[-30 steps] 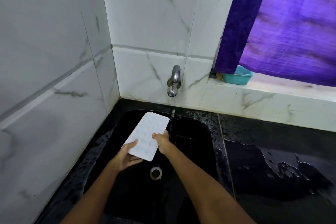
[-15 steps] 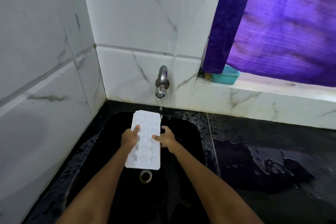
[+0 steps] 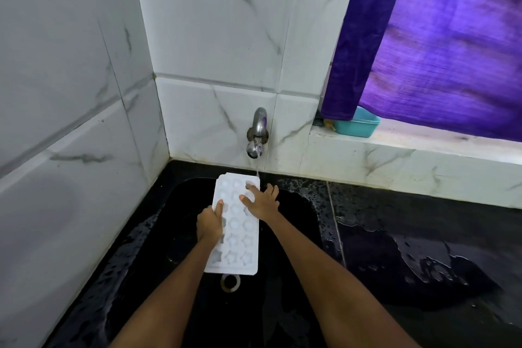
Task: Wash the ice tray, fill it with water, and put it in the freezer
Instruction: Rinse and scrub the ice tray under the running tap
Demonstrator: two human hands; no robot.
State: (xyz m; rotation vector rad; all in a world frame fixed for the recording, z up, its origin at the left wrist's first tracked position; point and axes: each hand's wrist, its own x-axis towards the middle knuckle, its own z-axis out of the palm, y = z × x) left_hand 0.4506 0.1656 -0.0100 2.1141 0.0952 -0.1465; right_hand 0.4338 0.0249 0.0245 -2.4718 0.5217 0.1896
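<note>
Held over the black sink (image 3: pixel 305 223): white ice tray (image 3: pixel 240 234), cavities facing up, long axis running from the near drain (image 3: pixel 230 282) toward the tap (image 3: pixel 257 133) on the back wall, far short end just under the thin stream of water (image 3: pixel 257 169). Gripped along its left long edge by the left hand (image 3: pixel 210 224), thumb on top, fingers curled beneath. Touched on its far right cavities by the right hand (image 3: pixel 261 202), fingers spread and nearly straight, nothing clasped. Hemmed in by tiled walls close at left and behind; more room to the right across the wet black tabletop (image 3: pixel 423 240). Teal tub (image 3: pixel 357 124) on the ledge under the purple curtain (image 3: pixel 440 37), well apart.
</note>
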